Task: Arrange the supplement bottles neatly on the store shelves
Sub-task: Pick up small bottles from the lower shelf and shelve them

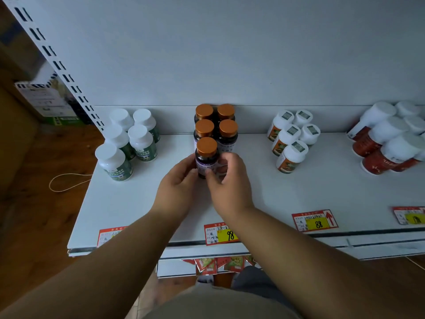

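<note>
Both hands close round one dark bottle (pixel 206 157) with a copper-coloured cap: the left hand (pixel 178 188) curls its fingers against the bottle's left side, and the right hand (pixel 230 183) pinches its label from the right, thumb in front. That bottle stands upright on the white shelf (pixel 138 203), directly in front of four more copper-capped bottles (pixel 216 125) set in two rows just beyond the fingertips. Well off to the left of the left hand stand five green-labelled bottles (pixel 128 143) with white caps. To the right of the right hand sit orange-labelled white bottles (pixel 292 141), and farther right red-labelled ones (pixel 388 143). Nearer than the wrists, price tags (pixel 222 233) line the shelf's front edge.
</note>
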`<state>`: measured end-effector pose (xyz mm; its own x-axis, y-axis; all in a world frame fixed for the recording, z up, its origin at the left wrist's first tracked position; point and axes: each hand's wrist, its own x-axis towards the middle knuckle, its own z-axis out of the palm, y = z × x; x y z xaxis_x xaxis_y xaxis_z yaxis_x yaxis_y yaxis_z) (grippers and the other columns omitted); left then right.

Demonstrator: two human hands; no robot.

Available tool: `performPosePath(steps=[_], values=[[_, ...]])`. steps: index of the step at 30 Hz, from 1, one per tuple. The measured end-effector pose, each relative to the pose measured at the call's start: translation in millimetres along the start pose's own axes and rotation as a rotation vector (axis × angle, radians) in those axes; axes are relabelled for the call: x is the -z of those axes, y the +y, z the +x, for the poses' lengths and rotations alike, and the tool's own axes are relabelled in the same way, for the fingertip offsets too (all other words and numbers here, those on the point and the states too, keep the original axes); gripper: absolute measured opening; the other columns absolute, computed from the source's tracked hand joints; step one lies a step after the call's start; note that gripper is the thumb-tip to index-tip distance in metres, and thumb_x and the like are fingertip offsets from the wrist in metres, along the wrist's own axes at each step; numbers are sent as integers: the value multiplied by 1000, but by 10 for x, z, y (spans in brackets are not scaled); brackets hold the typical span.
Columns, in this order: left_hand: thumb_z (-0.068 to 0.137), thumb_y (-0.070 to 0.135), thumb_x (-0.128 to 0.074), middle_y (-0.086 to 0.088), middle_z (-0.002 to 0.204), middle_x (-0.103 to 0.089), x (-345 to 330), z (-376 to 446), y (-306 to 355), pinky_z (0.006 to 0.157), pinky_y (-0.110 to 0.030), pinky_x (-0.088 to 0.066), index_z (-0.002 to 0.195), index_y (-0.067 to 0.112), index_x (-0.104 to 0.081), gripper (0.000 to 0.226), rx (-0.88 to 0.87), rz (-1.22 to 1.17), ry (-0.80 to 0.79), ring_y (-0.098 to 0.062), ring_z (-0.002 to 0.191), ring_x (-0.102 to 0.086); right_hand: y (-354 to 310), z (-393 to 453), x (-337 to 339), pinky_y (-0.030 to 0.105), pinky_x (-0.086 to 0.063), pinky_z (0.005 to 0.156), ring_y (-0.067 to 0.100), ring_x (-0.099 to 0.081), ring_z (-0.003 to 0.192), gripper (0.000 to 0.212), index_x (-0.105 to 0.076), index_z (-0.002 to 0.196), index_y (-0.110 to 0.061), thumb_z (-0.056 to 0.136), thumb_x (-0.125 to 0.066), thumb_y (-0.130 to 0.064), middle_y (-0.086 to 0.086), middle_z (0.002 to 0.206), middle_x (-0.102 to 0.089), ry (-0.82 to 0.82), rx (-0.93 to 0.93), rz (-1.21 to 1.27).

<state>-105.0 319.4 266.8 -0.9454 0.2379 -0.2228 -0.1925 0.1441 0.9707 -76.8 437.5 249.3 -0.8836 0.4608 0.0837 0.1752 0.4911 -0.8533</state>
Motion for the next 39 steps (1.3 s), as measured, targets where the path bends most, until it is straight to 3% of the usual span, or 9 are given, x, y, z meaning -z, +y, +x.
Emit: performPosePath(steps=[6, 12, 15, 18, 23, 26, 31, 35, 39], values=[[89, 20, -48, 11, 122, -67, 62, 50, -15, 108, -45, -41, 121, 41, -65, 42, -11, -14, -30, -14, 119, -60, -32, 35, -46, 25, -50, 78, 17, -59, 96, 36, -52, 118, -20, 89, -70, -32, 0, 111, -57, 14, 29, -14], [94, 14, -47, 13, 123, -67, 96, 69, -38, 109, -43, -40, 122, 42, -65, 43, 9, -44, -56, -12, 119, -59, -50, 24, -60, 27, -51, 81, 17, -59, 99, 36, -52, 120, -19, 91, -69, -29, 1, 114, -57, 14, 16, -15], [98, 10, -46, 13, 124, -66, 132, 54, -27, 110, -41, -39, 125, 40, -63, 44, 27, -42, -88, -10, 120, -59, -47, 26, -36, 29, -53, 84, 17, -59, 102, 35, -52, 122, -19, 91, -68, -28, 1, 115, -58, -5, 20, -31], [99, 13, -48, 10, 134, -60, 158, 2, -34, 111, -37, -36, 136, 37, -55, 44, 84, -58, -85, -10, 124, -54, -67, -7, 51, 23, -47, 82, 15, -57, 105, 36, -52, 125, -17, 93, -66, -26, 1, 117, -57, -25, 19, -69], [102, 19, -45, 14, 133, -57, 174, -351, 50, 95, -23, -32, 140, 32, -50, 40, 40, 107, 26, -1, 113, -50, -93, -109, 324, 12, -40, 79, 7, -53, 105, 39, -47, 131, -21, 96, -62, -28, -5, 121, -53, -82, 0, -137], [102, 20, -45, 12, 137, -53, 105, -425, 24, 96, -25, -33, 142, 34, -47, 42, 25, 122, 69, -3, 116, -48, -81, -129, 419, 19, -44, 87, 7, -53, 110, 43, -45, 136, -23, 97, -61, -29, -6, 127, -53, -135, -3, -160], [101, 21, -48, 11, 140, -50, -18, -339, 35, 104, -31, -36, 143, 38, -45, 45, 149, 36, 67, -14, 126, -49, -126, -97, 426, 35, -41, 109, 13, -47, 133, 51, -38, 145, -29, 98, -58, -32, -8, 146, -48, -378, -27, -92], [101, 20, -48, 11, 138, -55, -33, -316, 6, 110, -44, -39, 138, 41, -51, 43, 120, 90, 18, -15, 123, -54, -119, -92, 349, 39, -42, 111, 11, -48, 132, 47, -42, 143, -29, 98, -57, -30, -9, 143, -52, -353, -17, -29], [102, 19, -46, 15, 136, -52, 4, -318, 14, 112, -43, -37, 136, 41, -53, 41, 112, 125, -13, -15, 127, -50, -101, -99, 316, 35, -44, 107, 11, -52, 128, 46, -44, 142, -28, 98, -57, -29, -8, 139, -56, -297, -47, -10]])
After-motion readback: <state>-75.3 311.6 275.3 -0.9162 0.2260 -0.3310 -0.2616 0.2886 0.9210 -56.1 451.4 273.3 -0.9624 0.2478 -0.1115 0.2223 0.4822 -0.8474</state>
